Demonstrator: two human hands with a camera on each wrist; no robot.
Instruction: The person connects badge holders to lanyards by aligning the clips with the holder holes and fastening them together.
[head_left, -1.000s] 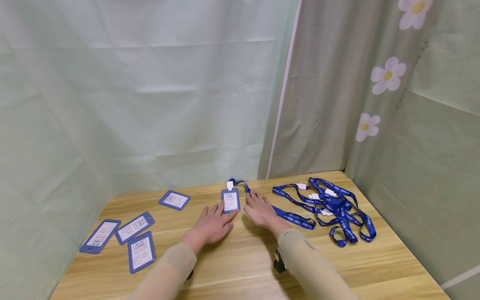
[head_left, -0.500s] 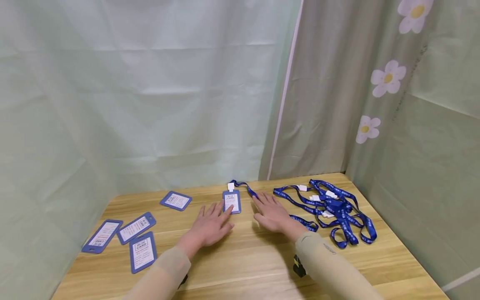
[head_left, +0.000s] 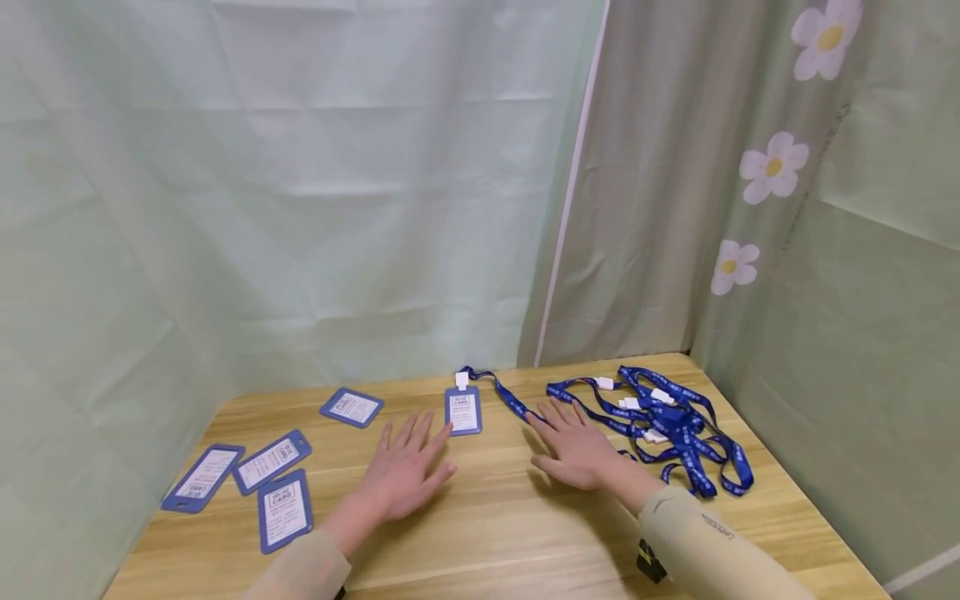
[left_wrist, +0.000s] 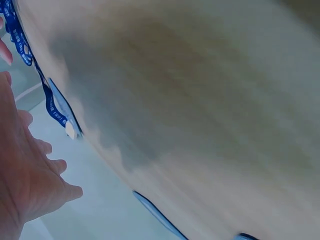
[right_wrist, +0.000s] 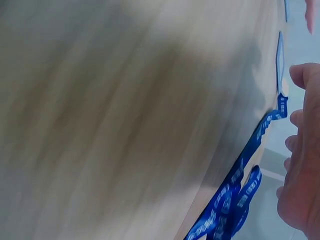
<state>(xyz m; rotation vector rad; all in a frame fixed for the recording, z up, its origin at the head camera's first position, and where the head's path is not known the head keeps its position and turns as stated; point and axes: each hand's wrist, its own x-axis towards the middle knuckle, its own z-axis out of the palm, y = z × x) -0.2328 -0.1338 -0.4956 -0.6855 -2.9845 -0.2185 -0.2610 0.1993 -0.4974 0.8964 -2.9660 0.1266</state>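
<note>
A blue ID card holder lies flat near the table's back edge, its white clip joined to a blue lanyard that runs right. My left hand is spread just in front and left of this holder, gripping nothing; its index fingertip overlaps the holder's lower corner in the head view. In the left wrist view the left hand is raised above the tabletop. My right hand, fingers extended, hovers over the lanyard and hides part of it. The right wrist view shows the right hand apart from the wood.
Several loose card holders lie at the left, among them one holder near the back and another holder nearer the front. A tangle of blue lanyards with white clips covers the table's right side. Curtains hang behind the wooden table.
Both hands have drawn back toward the body and apart, the left off the card holder, the right sliding rightward off the lanyard. The holder and lanyard stay in place.
</note>
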